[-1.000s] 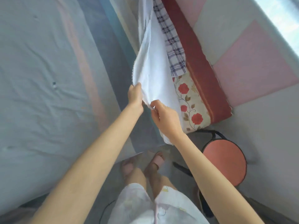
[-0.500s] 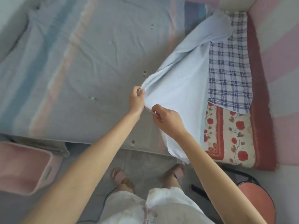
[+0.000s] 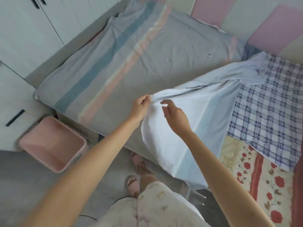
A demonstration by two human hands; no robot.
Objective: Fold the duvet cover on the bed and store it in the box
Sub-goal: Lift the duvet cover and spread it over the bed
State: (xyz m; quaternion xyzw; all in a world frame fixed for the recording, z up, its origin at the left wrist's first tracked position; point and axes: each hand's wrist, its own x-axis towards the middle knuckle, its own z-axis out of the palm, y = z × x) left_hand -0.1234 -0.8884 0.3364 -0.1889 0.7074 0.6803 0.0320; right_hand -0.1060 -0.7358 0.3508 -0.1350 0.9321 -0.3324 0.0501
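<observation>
The far end of the duvet cover (image 3: 205, 112) is bunched into a twisted knot at the far right of the bed (image 3: 131, 66), and how it is layered there cannot be made out. Its near part spills over the bed's near edge, where the right forearm crosses in front and hides some of it. A checked cloth (image 3: 270, 108) lies just right of the cover, and where the two overlap is unclear. A flowered blanket (image 3: 262, 177) near it is cut off by the right border, and the wardrobe (image 3: 24, 30) at the far left is cut off too. A pink box (image 3: 54, 143) stands on the floor at the near left, just beside the bed's corner, and its open top shows only its own bare walls and bottom. The pale blue and white cover lies on the right half of the bed with its long axis on a slant. It runs from the overhanging near end up to the knot at the far right by the padded pink headboard (image 3: 270, 30). The left hand (image 3: 141, 106) pinches the cover's scalloped edge between thumb and curled fingers, lifting it into a ridge. The right hand (image 3: 175, 117) is above the cloth just right of that pinch, fingers loosely curved and parted, gripping nothing. Whether its fingertips touch the fabric cannot be told. Pink slippers (image 3: 138, 163) show on the floor below.
</observation>
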